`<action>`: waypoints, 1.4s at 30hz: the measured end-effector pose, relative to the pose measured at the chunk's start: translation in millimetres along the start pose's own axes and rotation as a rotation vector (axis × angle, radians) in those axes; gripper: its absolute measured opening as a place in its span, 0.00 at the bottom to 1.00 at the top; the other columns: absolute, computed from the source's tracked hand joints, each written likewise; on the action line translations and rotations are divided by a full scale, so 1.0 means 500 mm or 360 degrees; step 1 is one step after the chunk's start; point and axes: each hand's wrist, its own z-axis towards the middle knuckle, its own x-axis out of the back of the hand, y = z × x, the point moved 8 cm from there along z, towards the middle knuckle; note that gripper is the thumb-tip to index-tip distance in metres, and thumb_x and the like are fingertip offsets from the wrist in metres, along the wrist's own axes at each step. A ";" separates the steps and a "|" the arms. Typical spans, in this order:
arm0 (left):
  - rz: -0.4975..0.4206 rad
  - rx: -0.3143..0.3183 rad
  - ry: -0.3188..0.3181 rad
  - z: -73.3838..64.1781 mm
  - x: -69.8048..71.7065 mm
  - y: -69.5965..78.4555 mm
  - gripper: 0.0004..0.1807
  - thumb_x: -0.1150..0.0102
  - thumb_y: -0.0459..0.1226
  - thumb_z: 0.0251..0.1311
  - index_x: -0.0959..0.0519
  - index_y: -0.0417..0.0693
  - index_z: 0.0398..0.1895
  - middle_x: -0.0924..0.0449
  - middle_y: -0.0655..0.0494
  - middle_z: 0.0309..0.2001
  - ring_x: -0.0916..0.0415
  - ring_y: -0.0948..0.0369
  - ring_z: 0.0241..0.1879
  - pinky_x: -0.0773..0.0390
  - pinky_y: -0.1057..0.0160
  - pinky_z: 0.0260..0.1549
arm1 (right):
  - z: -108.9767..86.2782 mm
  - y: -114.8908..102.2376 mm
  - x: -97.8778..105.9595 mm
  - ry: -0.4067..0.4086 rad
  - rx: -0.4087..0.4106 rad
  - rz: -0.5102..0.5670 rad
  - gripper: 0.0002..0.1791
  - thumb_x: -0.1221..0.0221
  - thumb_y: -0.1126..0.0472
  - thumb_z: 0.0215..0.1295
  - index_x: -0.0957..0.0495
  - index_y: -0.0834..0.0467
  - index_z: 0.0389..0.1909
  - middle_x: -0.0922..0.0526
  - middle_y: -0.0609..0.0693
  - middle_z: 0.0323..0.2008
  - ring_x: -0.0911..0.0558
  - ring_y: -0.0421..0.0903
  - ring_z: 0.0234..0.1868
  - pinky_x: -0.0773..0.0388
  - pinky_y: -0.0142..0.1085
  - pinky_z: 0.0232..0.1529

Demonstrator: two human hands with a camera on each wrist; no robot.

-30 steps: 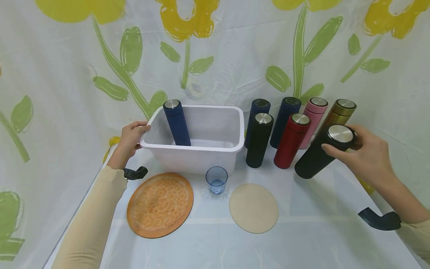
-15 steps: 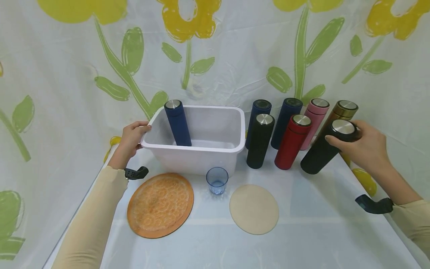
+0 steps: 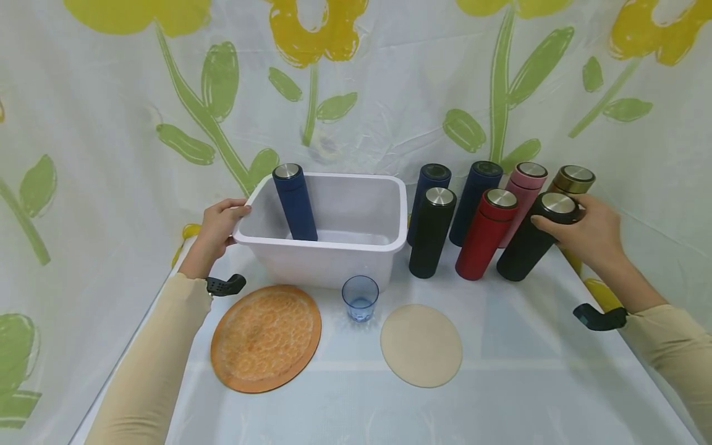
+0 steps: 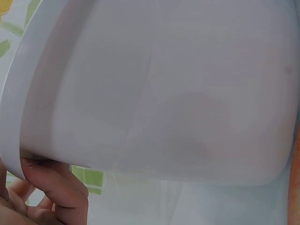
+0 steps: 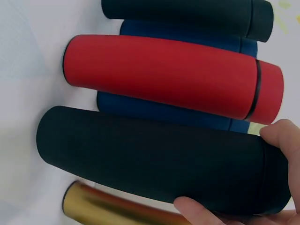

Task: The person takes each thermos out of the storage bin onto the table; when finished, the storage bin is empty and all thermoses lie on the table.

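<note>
My left hand [image 3: 214, 235] holds the left rim of a white plastic tub [image 3: 322, 262], its fingers curled under the lip in the left wrist view. Inside the tub a blue thermos flask [image 3: 296, 207] with a silver-topped lid leans to the left. At the right, my right hand [image 3: 594, 232] grips a black thermos flask [image 3: 520, 250] by its lid end, thumb on the near side. This flask stands close to the table beside a red thermos flask [image 3: 483, 241]. In the right wrist view a gold thermos flask [image 5: 108, 204] shows partly behind it.
Another black thermos flask [image 3: 428, 241], two blue ones and a pink one [image 3: 525, 185] stand grouped right of the tub. In front lie an orange patterned round mat [image 3: 267, 340], a blue glass [image 3: 360, 300] and a beige round mat [image 3: 421, 346].
My right hand has moved the black thermos flask back and slightly left, beside the red one, bringing it more upright. The left hand keeps its hold on the tub.
</note>
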 end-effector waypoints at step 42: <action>-0.0021 -0.0010 -0.0002 -0.002 -0.002 0.000 0.25 0.48 0.44 0.72 0.30 0.41 0.67 0.32 0.42 0.63 0.24 0.58 0.43 0.18 0.68 0.30 | 0.030 0.032 -0.037 -0.0113 -0.0101 0.0056 0.48 0.42 0.37 0.66 0.42 0.73 0.66 0.31 0.75 0.57 0.30 0.71 0.55 0.29 0.63 0.47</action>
